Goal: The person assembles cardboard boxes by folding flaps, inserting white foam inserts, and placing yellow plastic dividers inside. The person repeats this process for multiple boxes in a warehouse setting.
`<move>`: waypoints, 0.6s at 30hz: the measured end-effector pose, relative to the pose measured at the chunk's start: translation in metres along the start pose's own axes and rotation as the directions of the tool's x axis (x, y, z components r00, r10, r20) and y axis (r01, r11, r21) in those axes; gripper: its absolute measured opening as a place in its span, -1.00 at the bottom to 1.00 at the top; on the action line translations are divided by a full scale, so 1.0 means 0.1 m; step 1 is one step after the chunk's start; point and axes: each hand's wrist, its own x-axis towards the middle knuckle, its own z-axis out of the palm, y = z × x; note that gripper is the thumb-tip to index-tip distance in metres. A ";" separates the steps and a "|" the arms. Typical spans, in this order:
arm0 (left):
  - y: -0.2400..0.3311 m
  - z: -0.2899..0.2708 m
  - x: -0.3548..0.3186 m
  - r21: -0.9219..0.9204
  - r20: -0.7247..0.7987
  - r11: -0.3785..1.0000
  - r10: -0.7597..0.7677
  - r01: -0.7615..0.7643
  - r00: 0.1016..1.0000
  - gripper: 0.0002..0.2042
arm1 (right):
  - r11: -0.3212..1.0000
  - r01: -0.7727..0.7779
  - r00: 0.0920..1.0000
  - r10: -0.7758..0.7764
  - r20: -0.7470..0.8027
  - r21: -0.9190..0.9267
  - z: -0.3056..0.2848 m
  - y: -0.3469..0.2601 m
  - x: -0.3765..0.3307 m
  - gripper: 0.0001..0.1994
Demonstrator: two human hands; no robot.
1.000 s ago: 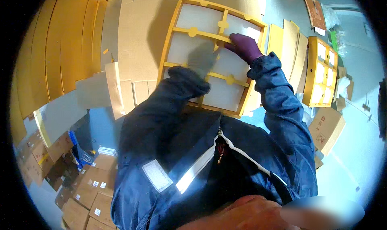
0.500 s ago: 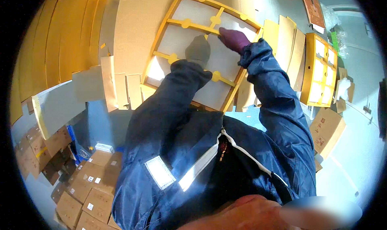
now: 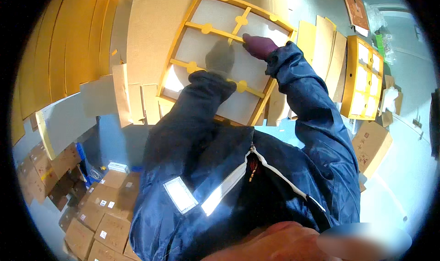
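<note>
Both hands are working on a yellow-framed panel, a flat rectangle with pale white panes split up by yellow crossbars that have little round lobes on them. It's lying tilted on top of a big sheet of brown cardboard, with its far corner pointing toward the top edge of that sheet and its near edge disappearing behind the dark blue jacket sleeves.

The left hand, in a grey glove, is pressing flat on the pane near the middle of the panel, fingers spread a bit, not wrapped around anything. The right hand, in a purplish glove, is sitting just beside it at the crossbar near the panel's right edge. Fingers look curled down onto the surface, but I honestly can't tell if it's pinching the bar or just pushing on it. The two hands are close together but not touching.

Off to the right, a second yellow frame of the same kind is standing propped up among loose cardboard pieces. Stacks of yellowish flat board are filling the left side, and a bunch of brown cartons are sitting down at the lower left.
</note>
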 end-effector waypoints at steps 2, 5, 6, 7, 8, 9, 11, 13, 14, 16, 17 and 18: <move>0.01 -0.04 -0.01 0.019 0.027 1.000 -0.020 0.019 0.999 -0.75 | 0.996 -0.042 0.999 0.043 0.009 -0.082 -0.09 -0.18 -0.05 -0.78; 0.08 -0.05 0.03 -0.017 0.046 1.000 -0.010 0.011 0.999 -0.74 | 0.996 -0.059 0.980 0.046 -0.194 -0.062 0.20 0.01 -0.04 -0.80; 0.06 -0.04 0.02 -0.031 0.051 0.999 -0.008 0.010 0.999 -0.73 | 0.996 -0.058 0.977 0.044 -0.210 -0.062 0.24 -0.03 -0.05 -0.80; 0.03 -0.03 0.03 -0.024 0.048 0.999 -0.039 0.040 0.998 -0.73 | 0.996 -0.052 0.973 0.034 -0.230 -0.071 0.18 -0.15 -0.07 -0.79; 0.02 -0.01 0.05 -0.017 0.046 0.997 -0.068 0.069 0.997 -0.72 | 0.993 -0.095 0.983 0.082 -0.165 -0.073 0.08 -0.23 -0.11 -0.78; 0.01 -0.02 0.06 -0.005 0.045 0.995 -0.098 0.098 0.994 -0.70 | 0.988 -0.123 0.985 0.111 -0.133 -0.089 -0.08 -0.39 -0.17 -0.72; 0.00 -0.14 0.07 0.069 0.027 0.995 -0.077 0.075 0.997 -0.65 | 0.976 -0.186 0.981 0.178 -0.078 -0.117 -0.33 -0.62 -0.33 -0.60; 0.23 -0.25 0.11 0.058 -0.018 0.996 0.073 -0.072 0.997 -0.57 | 0.978 -0.131 0.857 0.031 -0.515 -0.160 -0.19 -0.36 -0.64 -0.43; 0.36 -0.40 0.09 0.027 -0.075 0.984 0.178 -0.176 0.981 -0.54 | 0.993 -0.104 0.796 0.051 -0.603 -0.054 -0.28 -0.31 -0.81 -0.39; 0.58 -0.45 0.13 0.071 -0.054 0.909 0.415 -0.411 0.908 -0.47 | 0.972 -0.176 0.692 0.233 -0.683 0.153 -0.23 -0.18 -1.17 -0.36; 0.68 -0.38 0.15 0.024 0.012 0.845 0.534 -0.534 0.846 -0.50 | 0.923 -0.284 0.641 0.385 -0.664 0.261 -0.14 -0.14 -1.35 -0.37; 0.77 -0.28 0.15 -0.037 0.074 0.766 0.642 -0.641 0.763 -0.53 | 0.846 -0.343 0.672 0.525 -0.523 0.408 -0.07 -0.21 -1.52 -0.35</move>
